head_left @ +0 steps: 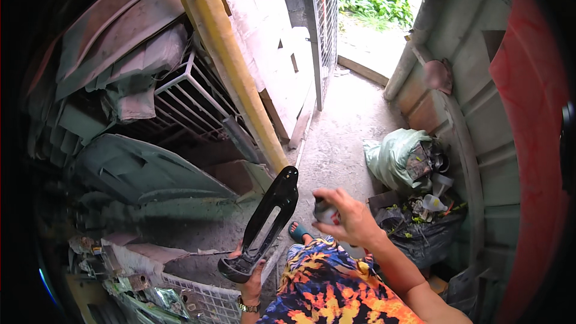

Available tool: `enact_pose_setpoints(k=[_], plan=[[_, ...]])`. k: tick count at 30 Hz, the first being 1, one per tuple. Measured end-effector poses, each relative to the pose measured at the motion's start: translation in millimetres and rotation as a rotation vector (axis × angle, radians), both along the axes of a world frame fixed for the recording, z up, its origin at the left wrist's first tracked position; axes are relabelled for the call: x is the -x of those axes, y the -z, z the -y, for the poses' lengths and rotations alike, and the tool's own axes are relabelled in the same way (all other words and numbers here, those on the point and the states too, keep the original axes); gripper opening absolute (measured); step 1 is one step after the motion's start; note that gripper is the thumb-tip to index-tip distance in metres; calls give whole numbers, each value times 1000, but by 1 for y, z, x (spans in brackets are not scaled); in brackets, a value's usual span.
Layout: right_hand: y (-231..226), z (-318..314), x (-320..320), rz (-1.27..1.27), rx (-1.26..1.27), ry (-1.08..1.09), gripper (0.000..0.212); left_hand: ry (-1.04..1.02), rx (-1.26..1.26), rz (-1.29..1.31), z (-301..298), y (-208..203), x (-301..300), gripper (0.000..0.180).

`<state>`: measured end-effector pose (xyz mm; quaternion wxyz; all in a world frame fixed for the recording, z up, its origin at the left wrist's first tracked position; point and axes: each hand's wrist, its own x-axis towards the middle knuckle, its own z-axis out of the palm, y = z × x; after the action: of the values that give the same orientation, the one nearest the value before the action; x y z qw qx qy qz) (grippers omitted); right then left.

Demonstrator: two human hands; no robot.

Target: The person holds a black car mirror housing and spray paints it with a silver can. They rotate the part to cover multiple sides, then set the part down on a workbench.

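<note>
The left hand has its fingers curled shut around the lower end of a glossy black bracket, a long slotted plastic piece that slants up toward the yellow pole. The right hand wraps loosely around a small spray can held just right of the bracket's upper end, fingertips on its top. The bracket looks light, stiff and smooth enough to be slippery, so the thick lower end seems the surest hold, while the can is likely light, rigid and easily gripped round its body.
</note>
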<state>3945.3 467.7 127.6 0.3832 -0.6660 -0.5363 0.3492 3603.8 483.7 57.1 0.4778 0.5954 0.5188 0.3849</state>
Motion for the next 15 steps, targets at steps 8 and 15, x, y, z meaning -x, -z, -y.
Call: enact_pose_setpoints(k=[8, 15], plan=[[19, 4, 9, 0, -166, 216, 66, 87, -2, -252, 1, 14, 18, 69], [17, 2, -11, -18, -408, 356, 79, 62, -59, -60, -1, 12, 6, 71]])
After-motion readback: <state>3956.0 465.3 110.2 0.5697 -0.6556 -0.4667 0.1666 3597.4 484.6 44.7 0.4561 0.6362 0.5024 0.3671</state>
